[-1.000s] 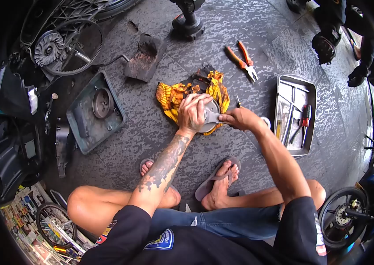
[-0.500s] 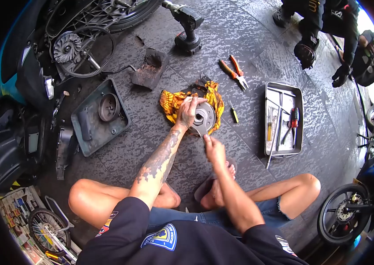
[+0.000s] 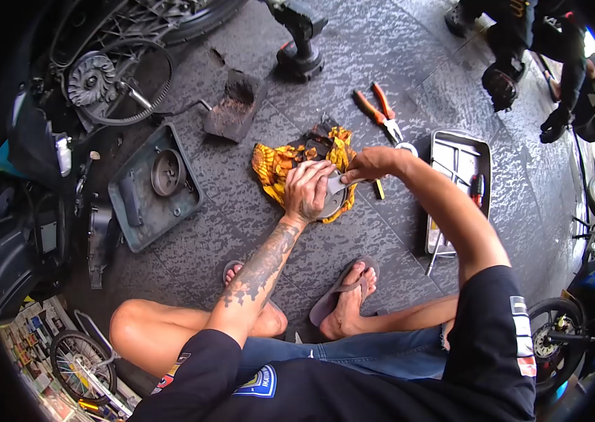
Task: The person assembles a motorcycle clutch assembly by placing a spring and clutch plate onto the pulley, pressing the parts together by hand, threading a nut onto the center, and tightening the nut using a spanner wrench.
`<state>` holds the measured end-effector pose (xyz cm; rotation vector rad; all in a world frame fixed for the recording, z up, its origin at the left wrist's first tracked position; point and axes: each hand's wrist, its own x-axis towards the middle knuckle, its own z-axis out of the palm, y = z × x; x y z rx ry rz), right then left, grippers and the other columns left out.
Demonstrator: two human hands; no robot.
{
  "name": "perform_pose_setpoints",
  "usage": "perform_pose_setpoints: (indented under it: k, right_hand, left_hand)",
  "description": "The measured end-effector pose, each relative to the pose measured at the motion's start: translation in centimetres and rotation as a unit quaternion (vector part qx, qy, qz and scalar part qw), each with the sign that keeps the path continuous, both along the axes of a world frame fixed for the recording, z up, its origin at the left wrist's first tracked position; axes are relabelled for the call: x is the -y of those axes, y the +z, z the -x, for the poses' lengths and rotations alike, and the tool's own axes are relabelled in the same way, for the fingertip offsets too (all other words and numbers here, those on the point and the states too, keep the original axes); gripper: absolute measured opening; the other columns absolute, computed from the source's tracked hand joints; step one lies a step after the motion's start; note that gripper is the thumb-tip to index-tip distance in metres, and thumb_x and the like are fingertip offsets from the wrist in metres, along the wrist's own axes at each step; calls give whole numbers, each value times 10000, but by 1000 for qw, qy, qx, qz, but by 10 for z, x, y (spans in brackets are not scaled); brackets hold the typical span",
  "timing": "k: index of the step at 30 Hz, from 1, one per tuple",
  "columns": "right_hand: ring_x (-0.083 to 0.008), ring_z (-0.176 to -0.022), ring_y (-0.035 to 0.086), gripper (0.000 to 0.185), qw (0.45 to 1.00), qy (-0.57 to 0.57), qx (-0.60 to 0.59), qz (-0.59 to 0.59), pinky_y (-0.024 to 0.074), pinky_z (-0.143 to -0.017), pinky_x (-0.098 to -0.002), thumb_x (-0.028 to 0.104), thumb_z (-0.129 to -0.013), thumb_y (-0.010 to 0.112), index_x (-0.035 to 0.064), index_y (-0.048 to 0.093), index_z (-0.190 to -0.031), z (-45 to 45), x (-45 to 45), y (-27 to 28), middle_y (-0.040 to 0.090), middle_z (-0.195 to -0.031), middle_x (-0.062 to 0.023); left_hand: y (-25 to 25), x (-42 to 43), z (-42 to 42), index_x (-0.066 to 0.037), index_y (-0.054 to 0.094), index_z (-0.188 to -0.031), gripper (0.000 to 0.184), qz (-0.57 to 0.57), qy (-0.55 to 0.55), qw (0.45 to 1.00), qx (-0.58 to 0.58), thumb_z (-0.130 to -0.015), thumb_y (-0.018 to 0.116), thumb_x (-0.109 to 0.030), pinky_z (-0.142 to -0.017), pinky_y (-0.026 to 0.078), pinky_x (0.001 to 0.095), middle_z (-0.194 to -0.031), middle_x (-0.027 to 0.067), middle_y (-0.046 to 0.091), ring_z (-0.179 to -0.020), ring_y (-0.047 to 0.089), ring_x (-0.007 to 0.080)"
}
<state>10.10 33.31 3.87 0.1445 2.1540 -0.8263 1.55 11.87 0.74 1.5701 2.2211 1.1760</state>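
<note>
My left hand (image 3: 306,188) is pressed over a round metal clutch part (image 3: 331,206), its fingers curled across the top and hiding much of it. The part rests on a yellow patterned rag (image 3: 269,167) stained with dark grease. In my right hand (image 3: 371,165) is a steel wrench (image 3: 337,185); one end lies over the clutch part beside my left fingers, and a ring-shaped end shows beyond the hand. The nut at the centre is hidden. A small yellow screwdriver (image 3: 379,189) lies on the floor below my right wrist, partly covered.
Orange-handled pliers (image 3: 379,112) and a cordless impact driver (image 3: 300,42) are beyond the rag. A metal tool tray (image 3: 488,151) is to the right; a grey tray (image 3: 128,235) with a round drum (image 3: 168,173) is left. Motorcycles flank both sides. A dark-gloved person (image 3: 505,81) is at upper right.
My right hand has swung the wrench from the near side round to the far right of the clutch part. My left hand's fingers now curl over the part.
</note>
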Motion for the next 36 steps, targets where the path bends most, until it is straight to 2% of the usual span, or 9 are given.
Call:
perform_pose_setpoints:
  k: [3, 9, 19, 23, 25, 27, 29, 31, 36]
  right_hand:
    - [-281, -738, 674, 557, 997, 34, -52, 41, 524, -682, -402, 591, -934, 498, 82, 686, -1062, 3, -10, -10, 678, -804, -160]
    - [-384, -909, 651, 569, 989, 138, -52, 28, 498, -808, -473, 594, -921, 499, 69, 680, -1046, 23, -12, -11, 689, -957, -188]
    - [-381, -828, 673, 562, 924, -372, -76, -44, 523, -742, -484, 666, -886, 475, 176, 728, -995, -87, 100, -17, 696, -820, -164]
    - [-432, -738, 640, 387, 606, -766, -197, -88, 492, -679, -477, 369, -997, 492, 23, 654, -930, -35, 282, -31, 648, -789, -245]
    - [-253, -580, 540, 374, 472, -834, -284, -37, 462, -606, -412, 337, -1004, 500, -5, 624, -918, -2, 301, -42, 577, -670, -195]
    - [-89, -549, 476, 419, 522, -830, -186, 70, 445, -544, -323, 388, -1000, 517, -14, 637, -985, -24, 292, -48, 487, -592, -71]
    - [-158, -560, 538, 431, 573, -796, -194, 24, 463, -583, -362, 406, -994, 513, -3, 648, -984, -44, 275, -38, 541, -597, -125]
    - [-481, -853, 617, 444, 661, -732, -162, 9, 475, -735, -525, 466, -979, 472, 64, 661, -991, -64, 248, -25, 640, -861, -273]
    - [-420, -902, 659, 534, 873, -484, -59, -23, 510, -822, -496, 611, -929, 465, 145, 715, -1008, -93, 146, -21, 690, -919, -218]
  left_hand:
    - [-7, 1, 4, -61, 705, -1115, 461, -22, -11, 1000, 8, -981, 331, -294, -931, 406, 379, -1164, 76, 679, -1115, 579, 279]
    - [-3, -7, -2, -120, 636, -1230, 357, 72, 11, 990, -119, -924, 512, -258, -988, 341, 426, -1258, 34, 622, -1156, 536, 230]
    - [-11, -8, -5, -144, 711, -1021, 373, 39, 77, 995, 43, -1006, 357, -257, -857, 423, 373, -1045, 24, 692, -1008, 621, 242]
    - [-9, -8, -5, -139, 719, -967, 410, 53, 67, 995, 48, -1007, 326, -249, -890, 423, 370, -1044, 28, 698, -1012, 622, 249]
    - [-10, -11, 6, -116, 710, -956, 415, 31, 26, 994, 100, -1001, 316, -239, -913, 427, 404, -1025, 55, 701, -992, 625, 264]
    - [-3, -10, 7, -90, 711, -943, 447, 21, 3, 994, 109, -1005, 305, -266, -908, 435, 410, -1031, 71, 701, -993, 619, 281]
    - [0, -15, 7, -70, 710, -946, 492, 11, 4, 996, 84, -1012, 279, -299, -917, 436, 408, -1031, 89, 699, -1000, 613, 300]
    - [-7, -10, 10, -65, 707, -962, 503, -6, -16, 988, 156, -1018, 270, -310, -934, 430, 402, -1030, 99, 696, -1008, 607, 310]
    - [-4, -11, 7, -109, 683, -999, 406, 85, 12, 990, 113, -1013, 340, -328, -903, 414, 411, -1016, 72, 678, -1017, 596, 282]
